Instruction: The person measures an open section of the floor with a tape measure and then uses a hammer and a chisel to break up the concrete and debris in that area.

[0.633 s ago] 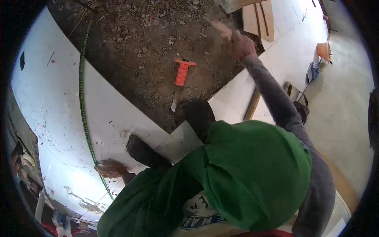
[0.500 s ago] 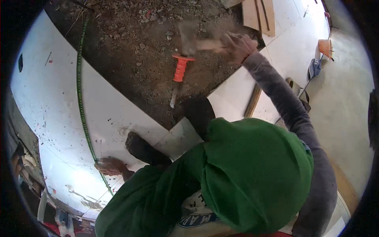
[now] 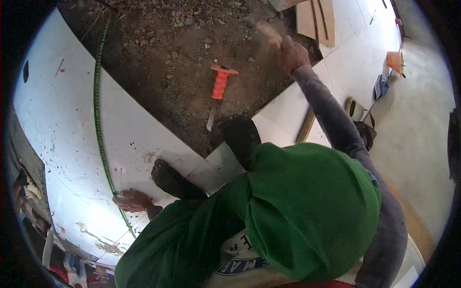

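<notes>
A hammer (image 3: 270, 32) is in my right hand (image 3: 291, 55), its pale wooden handle wrapped by my fingers. Its head is blurred over the dirt. Below and to the left of it, a chisel (image 3: 220, 85) with a ribbed orange grip and hand guard is in the dirt, its metal blade pointing toward me. No hand touches the chisel; whether it lies flat or is stuck in, I cannot tell. My left hand (image 3: 133, 201) rests on the white tile, fingers stretched out, their tips at a long green marked strip (image 3: 97, 110) like a measuring tape.
Loose dirt and rubble (image 3: 165, 53) fill the opening between white tiles (image 3: 127, 115). My dark-covered feet (image 3: 240, 137) are at its near corner. Wood pieces (image 3: 314, 21) lie at the far right, with an orange container (image 3: 395, 61) and a wooden strip (image 3: 306, 126) nearer.
The hammer has gone up and away from the top of the chisel, toward the far right, with my right hand. My left hand stays nearly where it was.
</notes>
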`<state>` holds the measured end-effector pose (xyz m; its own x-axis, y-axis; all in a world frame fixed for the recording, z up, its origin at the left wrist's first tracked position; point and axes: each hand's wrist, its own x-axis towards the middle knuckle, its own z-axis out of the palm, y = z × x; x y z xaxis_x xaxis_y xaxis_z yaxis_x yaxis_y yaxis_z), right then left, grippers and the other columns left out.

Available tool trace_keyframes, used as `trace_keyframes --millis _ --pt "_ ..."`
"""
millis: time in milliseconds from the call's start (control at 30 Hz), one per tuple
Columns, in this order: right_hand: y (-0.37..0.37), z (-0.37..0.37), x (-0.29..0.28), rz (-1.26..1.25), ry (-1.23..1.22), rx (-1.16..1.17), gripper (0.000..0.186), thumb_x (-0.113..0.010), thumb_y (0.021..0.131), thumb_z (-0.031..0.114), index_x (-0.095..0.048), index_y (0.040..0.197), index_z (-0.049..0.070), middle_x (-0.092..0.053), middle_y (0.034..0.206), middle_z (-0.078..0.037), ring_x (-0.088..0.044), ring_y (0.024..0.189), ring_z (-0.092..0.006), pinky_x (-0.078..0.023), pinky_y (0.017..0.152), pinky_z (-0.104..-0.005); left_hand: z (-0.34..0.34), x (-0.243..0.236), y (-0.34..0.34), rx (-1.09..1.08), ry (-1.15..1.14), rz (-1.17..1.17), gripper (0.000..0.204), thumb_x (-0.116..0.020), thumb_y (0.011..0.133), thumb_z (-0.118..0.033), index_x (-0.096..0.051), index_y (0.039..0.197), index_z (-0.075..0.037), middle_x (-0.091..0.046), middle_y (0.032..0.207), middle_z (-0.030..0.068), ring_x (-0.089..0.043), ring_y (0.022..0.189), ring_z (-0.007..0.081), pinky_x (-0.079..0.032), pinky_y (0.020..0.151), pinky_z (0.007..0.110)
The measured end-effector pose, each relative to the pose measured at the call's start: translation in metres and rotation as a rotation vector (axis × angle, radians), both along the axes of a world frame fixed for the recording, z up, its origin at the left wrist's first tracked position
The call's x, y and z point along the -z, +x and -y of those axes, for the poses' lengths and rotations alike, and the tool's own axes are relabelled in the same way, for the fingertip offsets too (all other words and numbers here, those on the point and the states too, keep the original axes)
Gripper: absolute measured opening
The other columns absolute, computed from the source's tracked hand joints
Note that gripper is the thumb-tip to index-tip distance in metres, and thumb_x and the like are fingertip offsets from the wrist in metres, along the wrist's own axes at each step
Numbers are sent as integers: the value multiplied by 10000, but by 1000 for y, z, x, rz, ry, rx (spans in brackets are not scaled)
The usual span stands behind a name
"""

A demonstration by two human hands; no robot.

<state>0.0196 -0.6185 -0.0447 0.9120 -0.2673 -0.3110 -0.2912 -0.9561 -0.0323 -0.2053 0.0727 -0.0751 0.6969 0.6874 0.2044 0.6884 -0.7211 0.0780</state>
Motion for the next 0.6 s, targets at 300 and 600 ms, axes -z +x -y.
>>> trace_keyframes --millis 300,600 --pt "-1 9 0 168 8 -235 459 -654 980 501 -589 1034 50 -667 777 -219 -699 746 -441 -557 686 -522 -25 21 -18 38 83 -47 647 -338 1116 -545 -500 1487 -40 -500 1527 195 -442 1437 379 -347 1175 554" --pt "0 22 16 113 -98 -120 458 -707 917 478 -580 1114 84 -708 874 -201 -714 812 -451 -575 698 -531 -16 5 -3 16 10 -59 660 -329 1120 -543 -490 1492 -22 -515 1516 191 -463 1419 375 -352 1157 536"
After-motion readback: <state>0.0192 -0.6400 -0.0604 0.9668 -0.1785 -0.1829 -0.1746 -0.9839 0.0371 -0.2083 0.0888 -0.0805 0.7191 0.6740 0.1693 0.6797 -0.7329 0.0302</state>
